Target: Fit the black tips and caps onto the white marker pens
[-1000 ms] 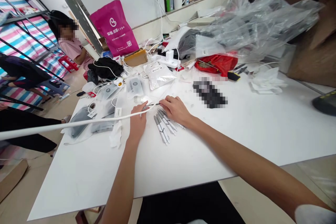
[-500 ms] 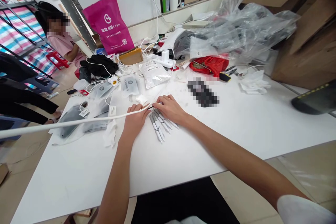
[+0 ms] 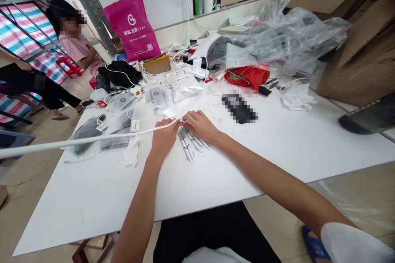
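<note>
- The left hand rests on the white table, its fingers closed around the end of a long white cable that runs off to the left edge of the view.
- The right hand lies just beside it, fingers pinched at the same spot, where the cable's tip meets a thin dark piece; whether that piece is a plug or a tie is too small to tell.
- Under and between both hands lies a small bundle of grey-and-white pens, flat on the table and fanned toward the person.
- As a judgement, the work on the cable end looks to be in its middle: both hands are engaged at the tip, and the rest of the cable hangs loose and uncoiled.
- To the left, several clear pouches with grey items lie unsorted, with a crumpled white tissue near the left wrist.
- Further back stand a pink bag, a white mug, a red bag and a heap of clear plastic wrap.
- Another person in a pink top sits beyond the table's far left corner, well apart from the hands.
</note>
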`<state>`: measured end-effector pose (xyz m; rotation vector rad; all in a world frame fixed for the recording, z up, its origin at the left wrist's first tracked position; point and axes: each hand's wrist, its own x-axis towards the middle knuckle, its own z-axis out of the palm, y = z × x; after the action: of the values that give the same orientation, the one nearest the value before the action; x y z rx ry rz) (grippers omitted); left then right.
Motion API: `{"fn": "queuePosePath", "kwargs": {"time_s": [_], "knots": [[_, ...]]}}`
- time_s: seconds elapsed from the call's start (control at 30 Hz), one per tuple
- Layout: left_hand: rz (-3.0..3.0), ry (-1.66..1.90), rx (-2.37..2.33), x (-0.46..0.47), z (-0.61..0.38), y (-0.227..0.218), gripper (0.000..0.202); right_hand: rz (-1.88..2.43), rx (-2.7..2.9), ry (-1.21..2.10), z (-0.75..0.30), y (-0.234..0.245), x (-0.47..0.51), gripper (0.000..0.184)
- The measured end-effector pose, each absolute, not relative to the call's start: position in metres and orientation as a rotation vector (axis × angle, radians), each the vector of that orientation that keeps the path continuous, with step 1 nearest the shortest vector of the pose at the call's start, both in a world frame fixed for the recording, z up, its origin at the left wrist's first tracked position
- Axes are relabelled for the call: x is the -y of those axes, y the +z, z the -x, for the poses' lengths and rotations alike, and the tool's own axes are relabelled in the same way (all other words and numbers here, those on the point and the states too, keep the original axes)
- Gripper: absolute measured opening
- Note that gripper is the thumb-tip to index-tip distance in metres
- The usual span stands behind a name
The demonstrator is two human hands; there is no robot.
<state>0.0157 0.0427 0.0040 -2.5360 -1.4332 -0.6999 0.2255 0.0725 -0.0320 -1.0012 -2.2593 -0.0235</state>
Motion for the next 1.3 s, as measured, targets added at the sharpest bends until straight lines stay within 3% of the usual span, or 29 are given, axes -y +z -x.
{"fn": "queuePosePath", "kwargs": {"time_s": [0.37, 0.8, 1.0, 1.3], "knots": [[2.571, -1.070, 1.521, -0.052, -0.005, -0.008, 0.020, 1.097, 2.116, -0.006, -0.235, -0.033, -0.079, 0.032], [2.659, -0.859, 1.470, -0.046, -0.013, -0.006, 0.025, 1.010, 2.277, 0.039, -0.233, -0.031, -0.076, 0.033], [2.632, -0.863, 1.492, -0.046, -0.015, -0.007, 0.028, 0.927, 2.248, 0.098, -0.230, -0.037, -0.078, 0.022], [2.681, -0.828, 1.537, -0.047, -0.011, -0.009, 0.025, 0.922, 2.218, 0.067, -0.230, -0.034, -0.078, 0.027]]}}
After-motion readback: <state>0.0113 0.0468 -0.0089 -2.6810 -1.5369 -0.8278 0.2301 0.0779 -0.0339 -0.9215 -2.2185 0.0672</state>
